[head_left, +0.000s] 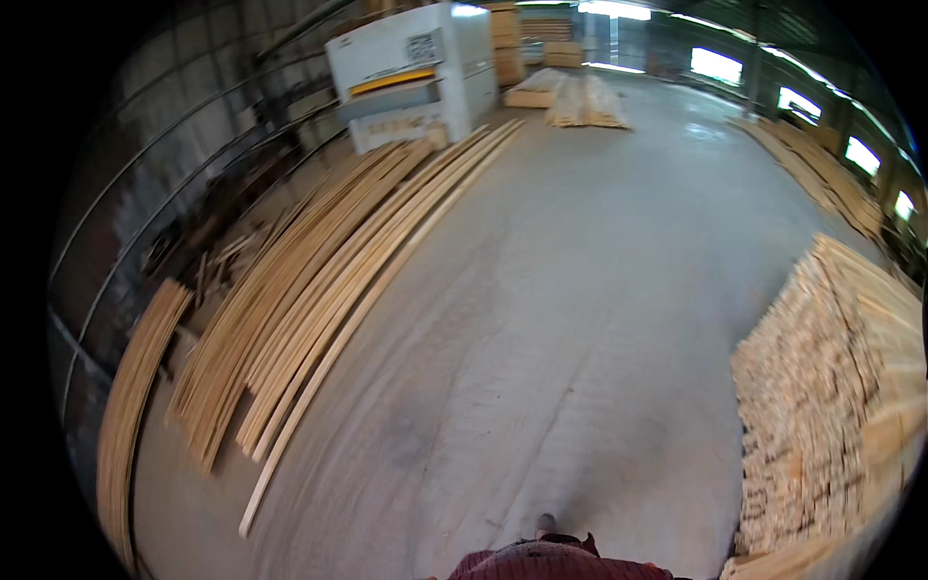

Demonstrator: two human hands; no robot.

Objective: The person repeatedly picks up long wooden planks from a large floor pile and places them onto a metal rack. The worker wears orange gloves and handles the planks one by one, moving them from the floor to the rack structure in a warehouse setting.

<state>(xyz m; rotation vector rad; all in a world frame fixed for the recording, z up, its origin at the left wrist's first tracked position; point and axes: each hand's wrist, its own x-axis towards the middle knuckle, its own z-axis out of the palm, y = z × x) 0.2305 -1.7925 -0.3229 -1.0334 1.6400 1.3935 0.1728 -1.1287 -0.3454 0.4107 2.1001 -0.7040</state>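
Note:
Neither of my hands shows in the head view. At the lower edge are my dark red clothing [561, 563] and the tip of one shoe [546, 523] on the grey concrete floor [541, 319]. Long wooden strips [329, 300] lie in rows to my left, with one single strip [290, 454] at their near end. A separate bundle of strips [135, 406] is farther left. Close by on my right stands a tall stack of wooden strips [802, 406], its rough cut ends turned toward me.
A large white machine [411, 77] with a yellow bar stands beyond the left rows. Farther off are a low pile of pale boards [585, 101] and stacked timber [507, 43]. More boards [802, 164] lie along the right wall. Pipes [155, 145] run along the left wall.

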